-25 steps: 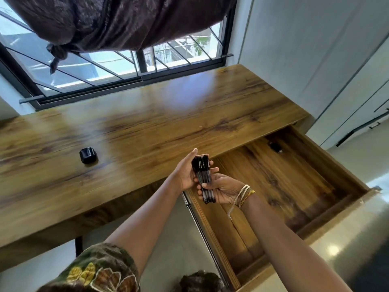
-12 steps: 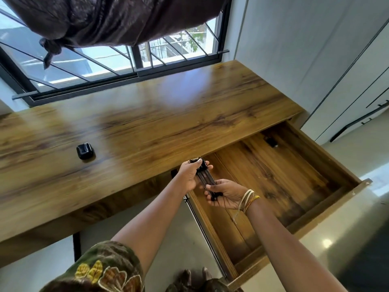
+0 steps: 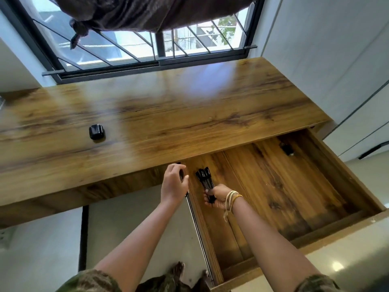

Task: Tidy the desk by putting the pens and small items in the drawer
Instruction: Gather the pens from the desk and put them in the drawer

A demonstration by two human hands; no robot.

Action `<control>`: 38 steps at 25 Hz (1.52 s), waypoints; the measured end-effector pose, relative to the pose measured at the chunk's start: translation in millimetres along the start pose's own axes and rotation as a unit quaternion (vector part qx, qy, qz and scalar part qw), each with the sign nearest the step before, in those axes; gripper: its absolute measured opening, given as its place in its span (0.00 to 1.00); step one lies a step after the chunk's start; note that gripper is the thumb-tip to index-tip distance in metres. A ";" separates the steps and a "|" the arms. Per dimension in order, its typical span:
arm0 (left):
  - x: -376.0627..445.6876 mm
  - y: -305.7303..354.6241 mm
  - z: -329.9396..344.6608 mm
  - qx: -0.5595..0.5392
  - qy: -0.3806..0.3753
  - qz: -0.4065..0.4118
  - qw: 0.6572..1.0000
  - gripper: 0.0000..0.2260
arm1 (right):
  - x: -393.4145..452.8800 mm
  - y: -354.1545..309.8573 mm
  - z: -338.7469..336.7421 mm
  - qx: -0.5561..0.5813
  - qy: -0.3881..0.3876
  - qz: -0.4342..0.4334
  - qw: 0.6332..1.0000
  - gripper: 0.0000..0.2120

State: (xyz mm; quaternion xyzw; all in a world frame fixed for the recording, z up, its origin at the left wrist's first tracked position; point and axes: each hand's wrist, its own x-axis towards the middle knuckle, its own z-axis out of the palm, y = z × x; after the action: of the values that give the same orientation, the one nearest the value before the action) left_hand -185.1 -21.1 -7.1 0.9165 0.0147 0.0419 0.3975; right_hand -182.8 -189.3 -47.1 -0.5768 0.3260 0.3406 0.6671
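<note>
Over the drawer (image 3: 284, 186), left hand (image 3: 173, 184) has released the pens (image 3: 205, 179)

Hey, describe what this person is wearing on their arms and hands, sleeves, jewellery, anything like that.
Both forearms are bare. The right hand has cream and yellow-orange thread bands at the wrist, with a loose end hanging down. The left hand shows no rings or bands. Short sleeves with a green and brown pattern show at the bottom edge.

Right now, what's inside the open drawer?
The right hand holds a bundle of black pens inside the drawer. A small dark item sits at its back. The desktop hides whatever lies farther back.
</note>
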 end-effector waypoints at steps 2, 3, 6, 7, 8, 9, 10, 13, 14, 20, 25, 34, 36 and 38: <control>-10.7 -5.6 3.7 0.014 0.001 -0.009 1.000 0.18 | 12.6 0.7 4.2 -0.017 0.024 0.006 1.000 0.13; -12.6 -6.6 4.7 0.027 -0.001 -0.008 1.000 0.21 | 17.3 0.7 4.5 -0.021 0.032 0.011 0.999 0.13; -12.1 -8.5 7.9 0.139 -0.049 0.006 0.989 0.32 | 28.6 0.2 1.9 -0.018 0.032 0.023 0.999 0.13; -11.5 -7.7 8.1 0.179 -0.078 0.004 0.981 0.35 | 32.2 -0.7 1.2 -0.015 0.030 0.023 0.999 0.12; -10.4 -7.3 7.8 0.207 -0.107 0.001 0.972 0.38 | 33.7 -2.2 1.6 -0.016 0.029 0.025 0.999 0.10; -9.5 -8.1 7.7 0.228 -0.132 -0.003 0.965 0.39 | 35.7 -3.2 3.1 -0.019 0.030 0.025 0.999 0.08; -8.9 -9.0 7.2 0.247 -0.151 -0.004 0.957 0.39 | 35.2 -4.1 5.1 -0.023 0.031 0.020 0.999 0.06; -7.3 -6.8 5.2 0.279 -0.186 -0.010 0.942 0.38 | 33.7 -5.3 7.5 -0.046 0.054 0.018 0.997 0.05; -7.6 -5.7 5.0 0.282 -0.191 -0.013 0.940 0.38 | 36.1 -4.3 7.2 -0.057 0.065 0.022 0.996 0.05; -6.8 -2.9 6.7 0.279 -0.198 -0.025 0.939 0.37 | 47.0 -4.0 12.4 -0.224 0.156 -0.008 0.962 0.17; -6.7 -3.7 7.3 0.274 -0.196 -0.025 0.941 0.37 | 18.0 -0.3 19.7 -0.470 0.245 -0.080 0.844 0.16; -6.8 -5.6 8.9 0.271 -0.194 -0.030 0.942 0.37 | 18.1 9.5 12.7 -0.602 0.243 -0.063 0.758 0.33; -7.7 -4.4 9.3 0.265 -0.192 -0.038 0.944 0.37 | 13.5 9.8 6.5 -0.627 0.230 -0.064 0.741 0.36; -9.5 -2.2 9.2 0.258 -0.185 -0.040 0.947 0.37 | 8.4 7.6 -3.2 -0.636 0.224 -0.063 0.736 0.38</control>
State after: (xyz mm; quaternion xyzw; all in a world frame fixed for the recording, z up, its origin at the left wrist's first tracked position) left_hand -193.7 -26.8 -15.6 0.9779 -0.0118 -0.1501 0.1449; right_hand -184.6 -191.0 -58.6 -0.9457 0.1362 0.2862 0.0725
